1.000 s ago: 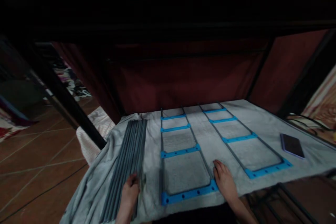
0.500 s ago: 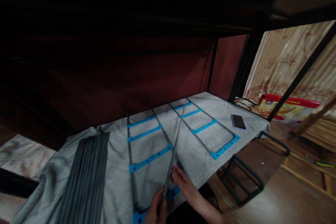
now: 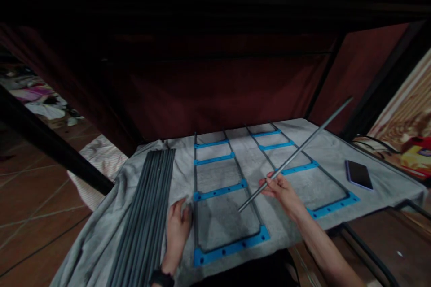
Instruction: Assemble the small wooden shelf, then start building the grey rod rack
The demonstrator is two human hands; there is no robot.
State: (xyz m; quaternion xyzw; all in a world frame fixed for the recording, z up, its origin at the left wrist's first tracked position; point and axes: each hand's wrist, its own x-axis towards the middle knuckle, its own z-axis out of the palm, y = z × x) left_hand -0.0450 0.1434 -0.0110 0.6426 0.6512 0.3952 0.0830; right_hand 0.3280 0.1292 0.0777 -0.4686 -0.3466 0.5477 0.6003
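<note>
A thin grey metal tube [image 3: 303, 145] slants up and to the right in my right hand [image 3: 278, 189], which is closed round it near its lower end. My left hand [image 3: 178, 223] rests low over the cloth, fingers loosely bent and apart, with nothing visible in it. It lies between a row of grey tubes [image 3: 144, 215] on its left and a ladder-like frame [image 3: 220, 190] of grey rods and blue crosspieces on its right. Another such frame [image 3: 301, 169] lies further right, partly behind my right hand and the held tube.
A grey cloth [image 3: 283, 235] covers the work surface. On its right side lies a phone [image 3: 358, 175]. A dark red panel [image 3: 218, 94] stands behind, with dark posts [image 3: 380, 85] at the sides. Dark metal tubing [image 3: 367, 251] stands below the table edge at the right.
My left hand has let go of the tube and moved left toward the row of tubes. My right hand now holds it alone, tilted further right. The view has turned left.
</note>
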